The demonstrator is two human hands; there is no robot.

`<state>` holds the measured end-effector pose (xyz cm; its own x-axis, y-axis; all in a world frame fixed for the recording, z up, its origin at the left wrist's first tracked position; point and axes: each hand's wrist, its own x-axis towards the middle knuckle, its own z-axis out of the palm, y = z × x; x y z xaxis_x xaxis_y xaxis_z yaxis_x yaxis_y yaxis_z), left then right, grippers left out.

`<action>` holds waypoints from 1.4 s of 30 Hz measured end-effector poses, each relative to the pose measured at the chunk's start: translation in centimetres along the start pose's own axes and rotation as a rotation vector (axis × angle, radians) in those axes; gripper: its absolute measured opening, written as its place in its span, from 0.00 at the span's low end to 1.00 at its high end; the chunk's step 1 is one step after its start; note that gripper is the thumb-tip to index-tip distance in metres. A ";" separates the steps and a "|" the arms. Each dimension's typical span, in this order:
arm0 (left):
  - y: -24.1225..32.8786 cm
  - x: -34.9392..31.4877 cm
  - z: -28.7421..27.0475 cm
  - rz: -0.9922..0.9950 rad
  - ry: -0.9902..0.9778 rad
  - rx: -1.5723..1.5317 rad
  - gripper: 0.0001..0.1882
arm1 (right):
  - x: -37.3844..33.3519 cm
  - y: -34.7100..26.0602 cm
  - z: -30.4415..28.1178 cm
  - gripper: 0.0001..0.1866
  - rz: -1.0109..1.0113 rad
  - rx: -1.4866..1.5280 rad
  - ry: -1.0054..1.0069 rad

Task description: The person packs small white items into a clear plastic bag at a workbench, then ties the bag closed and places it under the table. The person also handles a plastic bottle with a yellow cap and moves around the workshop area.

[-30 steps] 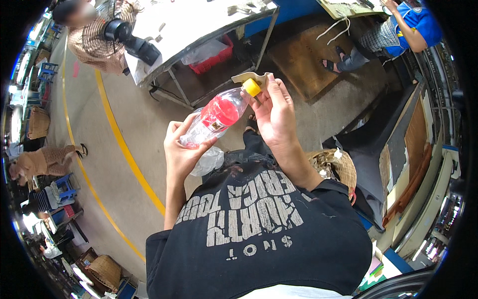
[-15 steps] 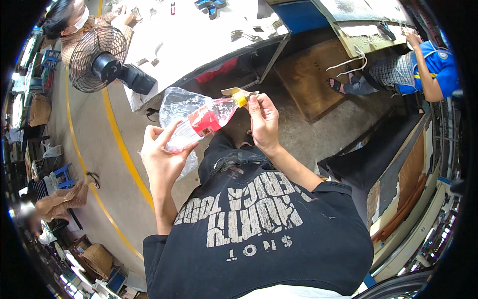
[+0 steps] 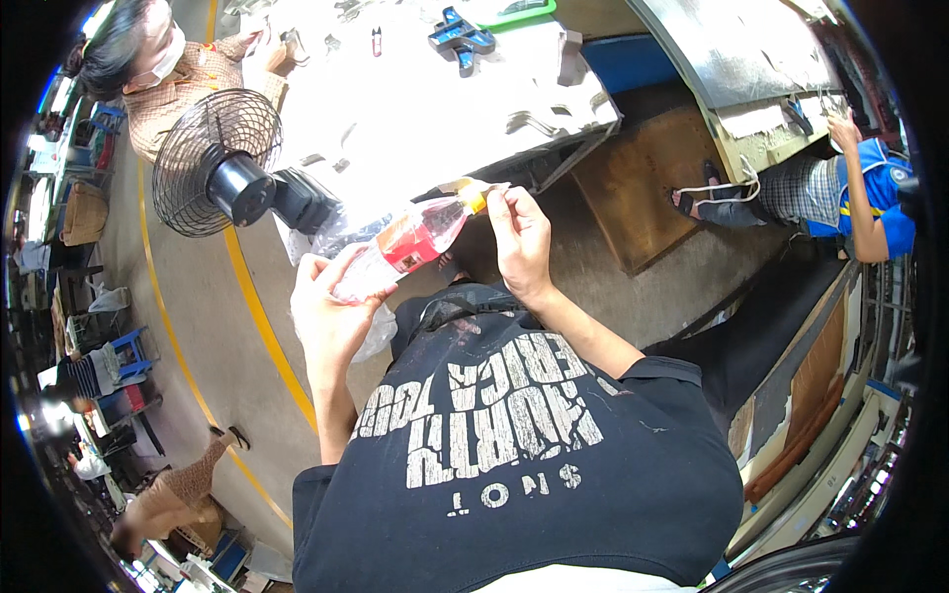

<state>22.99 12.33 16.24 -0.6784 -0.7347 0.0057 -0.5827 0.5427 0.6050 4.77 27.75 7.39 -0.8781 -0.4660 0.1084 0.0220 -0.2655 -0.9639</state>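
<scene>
As I watch the head feed, I've got the clear plastic bottle with a red label [image 3: 407, 247] just above and left of frame centre, tilted, yellow screw cap [image 3: 474, 200] toward upper right. Left hand [image 3: 334, 314] is wrapped round the base, fingers and thumb grasping it. Right hand [image 3: 520, 237] is at the cap end, thumb and fingers pinching a thin, pale tan flat piece [image 3: 457, 185] against the cap; can't tell if they grip the cap too. Crumpled transparent plastic bag [image 3: 372, 339] hangs below the bottle, beside the left hand. Upper left: black caged fan [image 3: 237, 188] at the edge of a white-topped worktable [image 3: 415, 119]. Blue-and-black tool [image 3: 462, 42] lies on the tabletop, top centre. Co-worker in blue [image 3: 870, 203] at far right.
</scene>
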 end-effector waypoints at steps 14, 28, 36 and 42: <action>-6.8 4.0 10.9 -0.015 -0.089 -0.626 0.35 | 7.5 -3.2 3.2 0.10 0.365 0.400 -0.020; -0.8 9.6 13.9 -0.113 0.021 -0.838 0.37 | 16.8 -4.0 1.9 0.10 0.391 0.487 -0.223; 1.2 12.0 15.1 -0.131 -0.031 -0.972 0.38 | 19.2 -4.0 1.8 0.17 0.048 -0.055 -0.523; 1.0 13.4 15.8 0.052 0.119 -0.581 0.43 | 23.7 -7.2 2.6 0.17 -0.204 -0.471 -0.610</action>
<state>6.27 9.48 4.29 -0.6254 -0.7716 0.1160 -0.1868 0.2924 0.9379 -14.92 16.45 17.55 -0.4233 -0.8628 0.2765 -0.4347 -0.0743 -0.8975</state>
